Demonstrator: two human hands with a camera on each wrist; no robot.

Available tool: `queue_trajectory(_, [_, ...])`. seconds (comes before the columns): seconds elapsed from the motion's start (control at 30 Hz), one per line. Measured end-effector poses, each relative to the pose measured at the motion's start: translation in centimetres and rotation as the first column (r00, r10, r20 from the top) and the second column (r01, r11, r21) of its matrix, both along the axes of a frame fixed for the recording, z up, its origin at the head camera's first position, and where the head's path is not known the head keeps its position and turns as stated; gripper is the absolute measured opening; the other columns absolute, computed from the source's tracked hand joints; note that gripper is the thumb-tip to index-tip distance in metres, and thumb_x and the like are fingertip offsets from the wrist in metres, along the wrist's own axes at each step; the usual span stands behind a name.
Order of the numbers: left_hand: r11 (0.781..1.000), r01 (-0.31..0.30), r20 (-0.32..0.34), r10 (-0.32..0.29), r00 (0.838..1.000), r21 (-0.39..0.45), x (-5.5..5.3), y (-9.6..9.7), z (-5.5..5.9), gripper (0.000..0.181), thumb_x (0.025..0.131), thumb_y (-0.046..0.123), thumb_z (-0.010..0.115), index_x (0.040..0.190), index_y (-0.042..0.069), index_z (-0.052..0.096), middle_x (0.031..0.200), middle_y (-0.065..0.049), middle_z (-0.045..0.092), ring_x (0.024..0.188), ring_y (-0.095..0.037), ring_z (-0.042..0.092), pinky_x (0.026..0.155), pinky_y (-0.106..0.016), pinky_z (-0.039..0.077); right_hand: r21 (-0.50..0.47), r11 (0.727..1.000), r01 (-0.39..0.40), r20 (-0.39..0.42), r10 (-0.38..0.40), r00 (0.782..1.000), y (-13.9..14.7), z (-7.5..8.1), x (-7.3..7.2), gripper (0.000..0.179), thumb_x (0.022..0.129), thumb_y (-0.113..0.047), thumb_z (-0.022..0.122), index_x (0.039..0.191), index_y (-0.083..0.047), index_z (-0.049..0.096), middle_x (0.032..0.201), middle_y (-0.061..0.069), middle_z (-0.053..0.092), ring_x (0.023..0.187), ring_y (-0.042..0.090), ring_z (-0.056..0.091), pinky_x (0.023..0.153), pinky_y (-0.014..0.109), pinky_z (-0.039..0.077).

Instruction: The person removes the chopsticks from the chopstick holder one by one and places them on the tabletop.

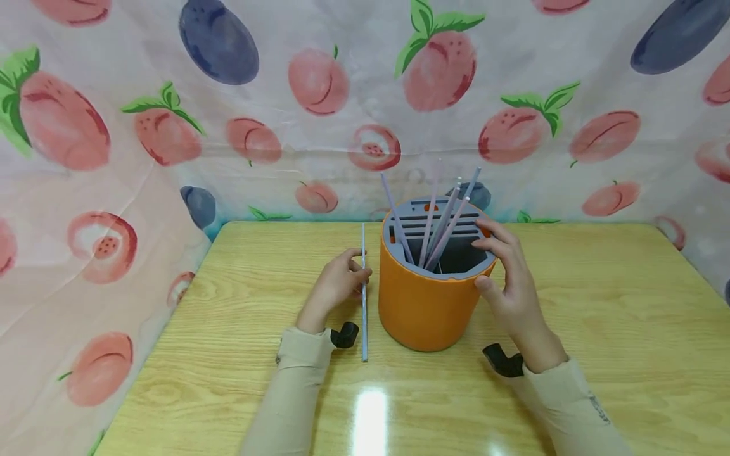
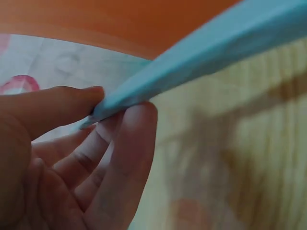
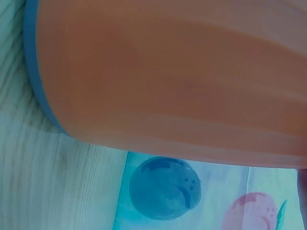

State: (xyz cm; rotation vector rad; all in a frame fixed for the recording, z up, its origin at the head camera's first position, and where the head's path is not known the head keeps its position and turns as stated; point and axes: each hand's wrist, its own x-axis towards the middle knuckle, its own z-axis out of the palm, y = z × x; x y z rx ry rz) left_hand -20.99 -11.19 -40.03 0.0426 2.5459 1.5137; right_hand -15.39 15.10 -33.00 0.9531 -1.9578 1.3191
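Observation:
Beside the orange holder, my left hand point(image 1: 338, 278) pinches a long light-blue straw point(image 1: 365, 323) between thumb and fingers. The left wrist view shows the same straw point(image 2: 192, 62) up close, slanting past the orange wall. My right hand point(image 1: 510, 288) grips the rim of the round orange holder point(image 1: 428, 313) on its right side, fingers over the top and thumb against the outer wall. Its grey top has slots and a wider opening, where several pink and bluish straws point(image 1: 450, 221) stand leaning. The holder's wall point(image 3: 168, 86) fills most of the right wrist view; the right fingers are mostly hidden there.
The holder stands on a light wood-grain table point(image 1: 228, 304). Behind the table and along its left side hangs a cloth point(image 1: 342, 145) printed with peaches and dark fruit. Black wrist mounts point(image 1: 345, 335) sit at both sleeve cuffs.

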Motion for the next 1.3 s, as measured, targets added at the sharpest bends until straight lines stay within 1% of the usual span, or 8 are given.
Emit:
queue_trajectory(0.1, [0.999,0.029,0.004,-0.029,1.0,-0.018,0.0,0.1,-0.7,0.056,0.086,0.014,0.059,0.136,0.013,0.034,0.084,-0.007,0.058,0.059,-0.025,0.06,0.057,-0.032,0.051,0.002,1.0,0.0,-0.005,0.0,1.0,0.1,-0.1,0.1,0.065,0.088,-0.049,0.046,0.107,0.013,0.045,0.128,0.032,0.034,0.123,0.037,0.028,0.103,0.031,0.024])
queue_trajectory(0.23, [0.997,0.062,-0.029,-0.063,0.998,-0.034,0.0,0.3,-1.1,0.061,0.084,0.01,0.06,0.137,0.013,0.031,0.083,-0.006,0.055,0.055,-0.022,0.059,0.053,-0.03,0.05,0.001,1.0,-0.002,-0.016,0.002,1.0,0.0,-0.2,0.0,0.064,0.088,-0.048,0.046,0.107,0.013,0.045,0.127,0.032,0.034,0.123,0.037,0.029,0.103,0.03,0.024])
queue_trajectory(0.47, [0.992,0.109,-0.008,-0.109,0.994,-0.064,0.1,0.7,-1.7,0.063,0.083,0.006,0.062,0.137,0.011,0.031,0.081,-0.01,0.053,0.052,-0.021,0.057,0.05,-0.03,0.051,-0.002,1.0,-0.002,-0.009,0.002,1.0,0.0,-0.2,0.0,0.065,0.088,-0.048,0.047,0.107,0.013,0.045,0.127,0.032,0.034,0.123,0.037,0.028,0.103,0.031,0.024])
queue_trajectory(0.67, [0.977,0.138,-0.053,-0.149,0.987,-0.161,0.1,0.8,-2.0,0.058,0.082,0.006,0.062,0.134,0.008,0.037,0.078,-0.008,0.051,0.049,-0.017,0.055,0.052,-0.027,0.049,0.001,1.0,0.007,-0.008,-0.006,1.0,-0.1,-0.2,0.1,0.064,0.088,-0.048,0.046,0.108,0.013,0.044,0.128,0.031,0.034,0.123,0.036,0.029,0.102,0.03,0.025])
queue_trajectory(0.87, [0.944,0.16,-0.119,-0.201,0.972,-0.288,-0.1,0.9,-2.0,0.05,0.08,0.008,0.064,0.127,0.005,0.046,0.076,-0.006,0.051,0.064,-0.015,0.052,0.066,-0.027,0.041,0.007,1.0,0.008,-0.018,-0.008,1.0,-0.1,-0.2,0.1,0.064,0.088,-0.048,0.046,0.108,0.013,0.044,0.128,0.032,0.034,0.123,0.036,0.029,0.102,0.03,0.026])
queue_trajectory(1.0, [0.932,0.134,-0.131,-0.188,0.973,-0.338,-0.1,0.9,-1.6,0.045,0.083,0.016,0.063,0.125,0.007,0.049,0.086,-0.005,0.053,0.073,-0.015,0.05,0.069,-0.028,0.043,0.003,1.0,0.006,-0.018,-0.006,1.0,-0.1,-0.2,0.1,0.064,0.088,-0.047,0.046,0.108,0.013,0.044,0.128,0.031,0.034,0.123,0.037,0.028,0.102,0.03,0.026])
queue_trajectory(1.13, [0.948,0.095,-0.134,-0.142,0.981,-0.304,0.1,0.8,-0.6,0.039,0.089,0.026,0.056,0.125,0.013,0.05,0.093,-0.003,0.054,0.066,-0.012,0.056,0.062,-0.026,0.046,0.002,1.0,0.005,-0.015,-0.005,1.0,-0.1,-0.2,0.1,0.063,0.088,-0.047,0.046,0.108,0.013,0.044,0.128,0.032,0.034,0.123,0.037,0.028,0.102,0.03,0.026])
queue_trajectory(1.3, [0.989,0.047,-0.165,-0.07,0.984,-0.142,0.5,0.8,1.3,0.033,0.091,0.031,0.051,0.122,0.021,0.051,0.093,0.001,0.056,0.065,-0.017,0.059,0.054,-0.027,0.049,-0.001,1.0,0.004,-0.021,-0.004,1.0,-0.1,-0.2,0.1,0.064,0.088,-0.048,0.046,0.108,0.013,0.044,0.127,0.032,0.034,0.123,0.037,0.029,0.102,0.031,0.026])
